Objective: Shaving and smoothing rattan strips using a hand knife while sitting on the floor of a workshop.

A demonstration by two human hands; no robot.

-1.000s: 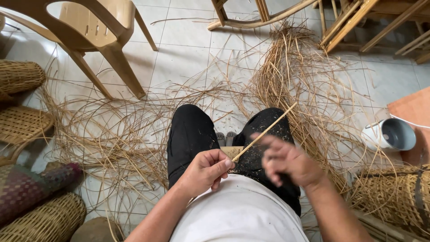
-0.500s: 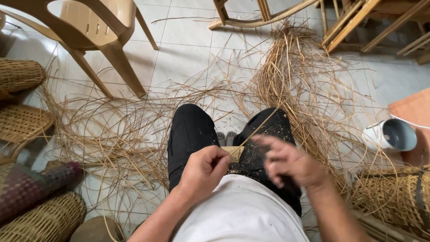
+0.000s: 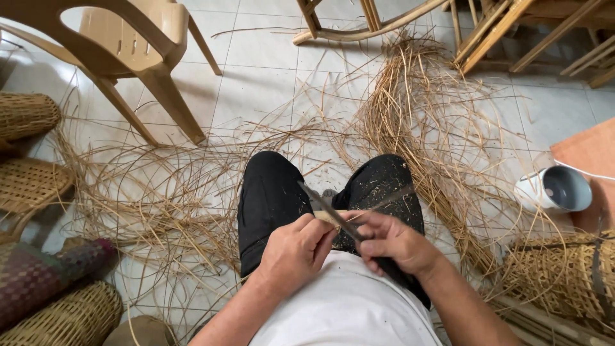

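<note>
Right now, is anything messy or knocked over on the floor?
Yes. Loose straw-coloured strips lie scattered across the tiled floor around the person's knees, and a white cup lies tipped on its side at the right. The woven baskets look whole.

bare forearms and two bare hands, left hand (image 3: 295, 253) and right hand (image 3: 391, 243), at lower centre; plain white cotton shirt (image 3: 346, 307) below; black trousers (image 3: 272, 198) flecked with pale shavings.

Inventory by count:
- Hands: two, left (image 3: 296, 251) and right (image 3: 392, 243), at 6 o'clock.
- Plastic chair (image 3: 138, 38): one, at 11 o'clock.
- Woven baskets: three at 9 o'clock (image 3: 25, 114), (image 3: 32, 186), (image 3: 67, 317); one at 4 o'clock (image 3: 557, 275).
- White cup (image 3: 554, 190): one, at 3 o'clock.
</note>
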